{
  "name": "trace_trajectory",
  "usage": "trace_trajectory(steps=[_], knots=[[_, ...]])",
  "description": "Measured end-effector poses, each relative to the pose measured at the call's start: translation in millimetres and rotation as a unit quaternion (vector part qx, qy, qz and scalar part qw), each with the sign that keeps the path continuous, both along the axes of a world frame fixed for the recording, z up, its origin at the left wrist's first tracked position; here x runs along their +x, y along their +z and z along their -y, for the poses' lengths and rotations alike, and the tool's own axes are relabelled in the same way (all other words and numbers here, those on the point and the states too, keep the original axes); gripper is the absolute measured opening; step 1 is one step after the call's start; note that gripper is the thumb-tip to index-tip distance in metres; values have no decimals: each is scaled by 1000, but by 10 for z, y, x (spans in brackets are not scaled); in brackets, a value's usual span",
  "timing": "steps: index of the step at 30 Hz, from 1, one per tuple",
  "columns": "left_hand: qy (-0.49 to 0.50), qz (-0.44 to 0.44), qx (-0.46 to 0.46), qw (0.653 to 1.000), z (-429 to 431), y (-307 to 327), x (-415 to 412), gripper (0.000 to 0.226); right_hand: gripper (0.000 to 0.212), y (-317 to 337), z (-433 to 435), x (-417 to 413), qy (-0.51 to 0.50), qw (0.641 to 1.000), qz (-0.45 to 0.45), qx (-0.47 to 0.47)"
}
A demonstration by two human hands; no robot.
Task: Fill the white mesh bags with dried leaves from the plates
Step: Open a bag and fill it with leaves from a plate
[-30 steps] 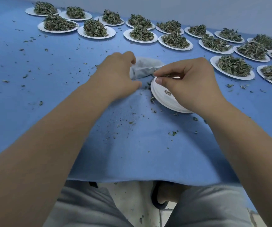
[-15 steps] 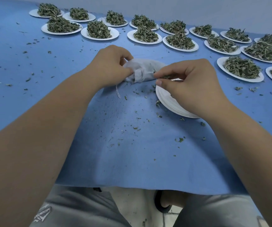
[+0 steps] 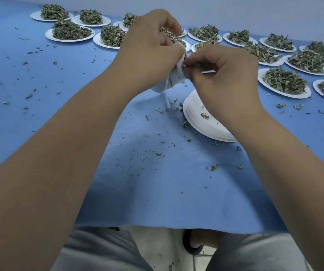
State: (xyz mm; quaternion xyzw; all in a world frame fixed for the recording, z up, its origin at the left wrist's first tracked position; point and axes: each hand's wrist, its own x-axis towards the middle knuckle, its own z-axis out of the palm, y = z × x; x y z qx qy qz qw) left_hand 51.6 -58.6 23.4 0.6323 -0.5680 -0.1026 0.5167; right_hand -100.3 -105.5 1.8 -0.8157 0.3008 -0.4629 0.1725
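A blue-covered table (image 3: 157, 192) carries rows of white plates (image 3: 294, 95) heaped with dried leaves and, nearer, a stack of empty plates (image 3: 212, 128). Raised above it, the left hand (image 3: 149, 49) grips a white mesh bag (image 3: 176, 77), with leaves (image 3: 169, 35) showing over its fingers. The right hand (image 3: 223, 75), just beside it, pinches the bag's mouth, perhaps with leaf scraps. A drawstring (image 3: 167, 96) dangles below. Filling goes best with the mouth held wide and upward, over the empty plates to catch spills.
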Motion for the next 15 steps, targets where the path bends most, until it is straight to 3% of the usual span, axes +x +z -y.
trace_trajectory(steps=[6, 13, 15], knots=[[5, -60, 29, 998, 74, -65, 10, 25, 12, 76, 51, 20, 30, 991, -109, -73], [31, -48, -19, 998, 148, -227, -23, 12, 13, 220, 101, 82, 16, 975, -222, -8], [53, -36, -35, 997, 168, -253, -11, 12, 16, 246, 120, 53, 38, 978, -195, 56]])
